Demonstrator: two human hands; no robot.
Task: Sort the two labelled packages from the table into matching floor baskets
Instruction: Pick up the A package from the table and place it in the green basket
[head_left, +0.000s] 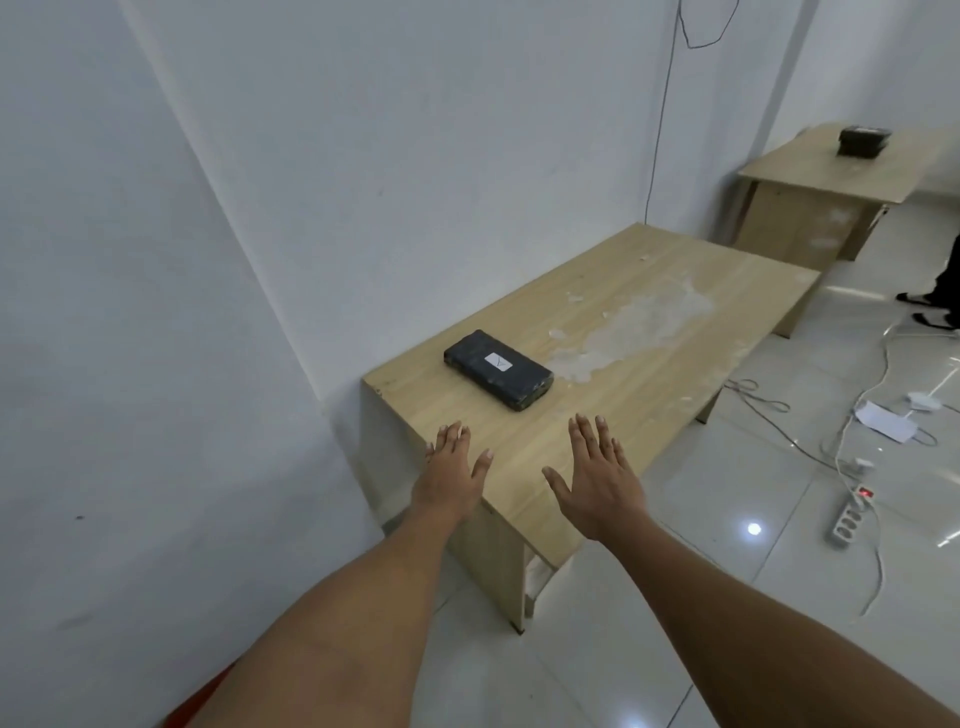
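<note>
A flat black package (497, 369) with a small white label on top lies on the near end of a light wooden table (649, 332). My left hand (451, 470) and my right hand (597, 478) hover over the table's near edge, palms down, fingers spread, both empty. The package sits a short way beyond the fingertips, between the two hands. A second dark package (863, 140) rests on another wooden table (810, 179) at the far right. No floor baskets are in view.
A white wall runs along the table's left side. On the tiled floor to the right lie cables, a white power strip (852, 514) with a red light, and a sheet of paper (883, 421). A person's dark shoes (930, 306) show at the right edge.
</note>
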